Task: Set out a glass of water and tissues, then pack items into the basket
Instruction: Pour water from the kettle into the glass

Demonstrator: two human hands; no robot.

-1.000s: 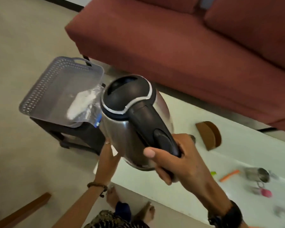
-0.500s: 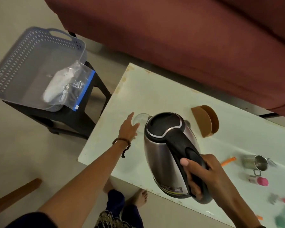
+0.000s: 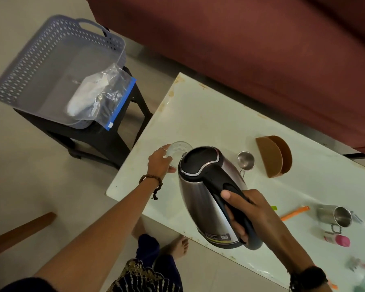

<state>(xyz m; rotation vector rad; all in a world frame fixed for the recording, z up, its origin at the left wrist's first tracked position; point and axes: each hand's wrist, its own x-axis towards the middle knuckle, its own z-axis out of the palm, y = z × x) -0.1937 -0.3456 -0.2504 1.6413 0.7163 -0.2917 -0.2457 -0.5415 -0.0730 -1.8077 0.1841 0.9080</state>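
A person standing at a low white table [image 3: 209, 114] tilts a steel electric kettle [image 3: 207, 192] toward a clear drinking glass [image 3: 178, 149] near the table's left end. The glass is short, round and see-through; its rim shows just past the kettle's black lid, and the spout hides part of it, so whether water is flowing cannot be told. The left hand [image 3: 159, 163] wraps the glass from its near side, fingers curled against the wall and the thumb low at its base. The right hand [image 3: 247, 211] is closed tight around the kettle's black handle, thumb resting on top, holding the kettle above the tabletop.

Left of the table, a grey perforated basket [image 3: 19, 81] sits on a dark stool [image 3: 105, 140]; a clear zip bag with a blue seal [image 3: 101, 98] lies partly in it and hangs over its near rim. On the table, a small steel cup [image 3: 246, 160] stands just beside a brown holder [image 3: 274, 155], and a steel mug [image 3: 335, 216] lies farther right near an orange stick [image 3: 295, 212]. A red sofa [image 3: 261, 49] runs behind.
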